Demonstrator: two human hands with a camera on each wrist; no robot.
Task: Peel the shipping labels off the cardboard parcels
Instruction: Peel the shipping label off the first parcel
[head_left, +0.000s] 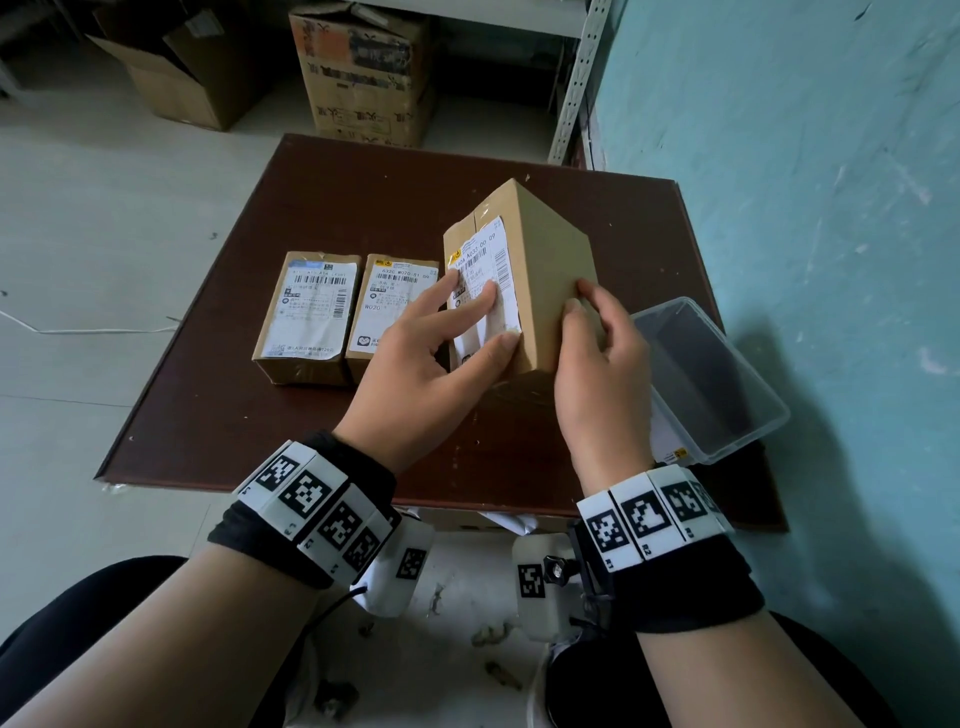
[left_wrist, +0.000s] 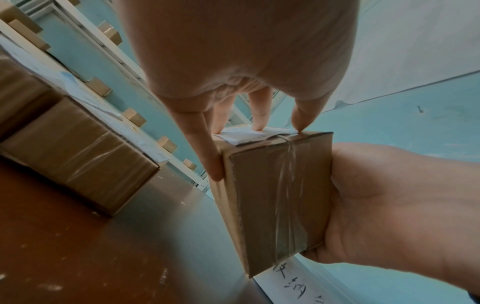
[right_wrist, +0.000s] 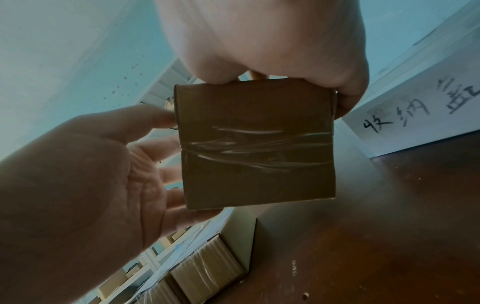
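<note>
A cardboard parcel (head_left: 550, 270) is held tilted above the brown table (head_left: 363, 197), its taped end (right_wrist: 254, 144) facing me. My right hand (head_left: 582, 312) grips its right side with curled fingers. My left hand (head_left: 483, 322) lies with straight fingers on the white shipping label (head_left: 485, 275), its thumb at the label's lower corner. In the left wrist view the fingertips (left_wrist: 259, 125) press on the label (left_wrist: 246, 135), whose near edge looks wrinkled and slightly lifted. Two more labelled parcels (head_left: 311, 317) (head_left: 389, 306) lie flat, side by side, to the left.
A clear plastic box (head_left: 769, 415) sits open at the table's right edge, close to my right hand. Large cartons (head_left: 363, 73) stand on the floor behind the table, beside a metal shelf post (head_left: 576, 78). A teal wall (head_left: 831, 156) runs along the right.
</note>
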